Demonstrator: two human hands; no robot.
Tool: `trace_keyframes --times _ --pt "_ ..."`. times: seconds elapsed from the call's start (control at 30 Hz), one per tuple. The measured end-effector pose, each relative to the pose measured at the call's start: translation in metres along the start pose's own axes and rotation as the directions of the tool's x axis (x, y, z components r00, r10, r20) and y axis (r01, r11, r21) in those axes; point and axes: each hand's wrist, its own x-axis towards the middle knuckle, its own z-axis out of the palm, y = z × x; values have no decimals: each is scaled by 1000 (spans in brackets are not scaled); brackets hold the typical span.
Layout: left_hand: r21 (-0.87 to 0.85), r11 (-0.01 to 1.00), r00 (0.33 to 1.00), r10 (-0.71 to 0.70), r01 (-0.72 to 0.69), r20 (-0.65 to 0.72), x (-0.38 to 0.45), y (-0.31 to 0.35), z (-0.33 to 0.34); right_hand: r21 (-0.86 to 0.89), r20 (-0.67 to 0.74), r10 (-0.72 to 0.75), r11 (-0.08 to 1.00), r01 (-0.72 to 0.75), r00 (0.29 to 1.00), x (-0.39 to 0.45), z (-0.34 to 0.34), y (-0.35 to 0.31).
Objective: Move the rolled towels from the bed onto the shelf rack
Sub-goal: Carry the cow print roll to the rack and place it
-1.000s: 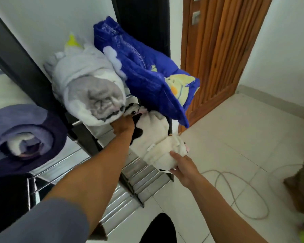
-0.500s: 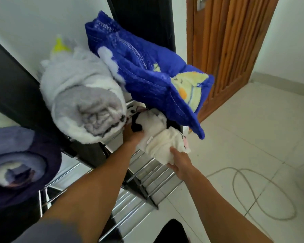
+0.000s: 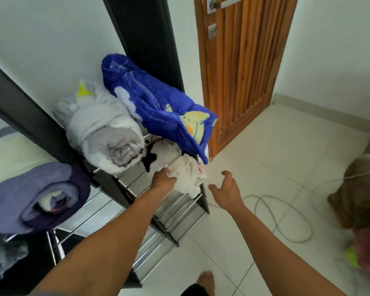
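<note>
A white rolled towel with black patches (image 3: 183, 167) lies on a middle tier of the metal shelf rack (image 3: 177, 210), under a blue towel (image 3: 158, 110). My left hand (image 3: 163, 180) rests against its near end, fingers pressed on the cloth. My right hand (image 3: 226, 189) hovers just right of the towel, off it, fingers spread. A grey-white rolled towel (image 3: 107, 137) sits on the top tier beside the blue one. A purple rolled towel (image 3: 36, 195) lies on the left section of the rack.
A wooden door (image 3: 239, 71) stands behind the rack, with a dark post (image 3: 150, 39) beside it. A grey cable (image 3: 282, 216) loops on the white tiled floor. More cloth (image 3: 363, 189) is heaped at the right edge. My foot (image 3: 205, 278) shows below.
My right hand has let go of the white towel and pulled back to the right, opening. My left hand stays on the towel's end. The view has drawn back from the rack.
</note>
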Motion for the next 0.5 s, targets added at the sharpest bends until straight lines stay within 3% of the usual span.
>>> trace_keyframes --times 0.33,0.4,0.5 --pt "-91 991 942 124 -100 312 -186 27 129 237 -322 191 965 -117 927 -147 -181 103" --pt "-114 984 905 174 -140 388 -227 40 147 304 -381 268 940 -154 885 -189 -218 132" --pt "-124 968 834 249 -216 492 -283 61 175 401 -516 389 897 -187 763 -251 -263 187"
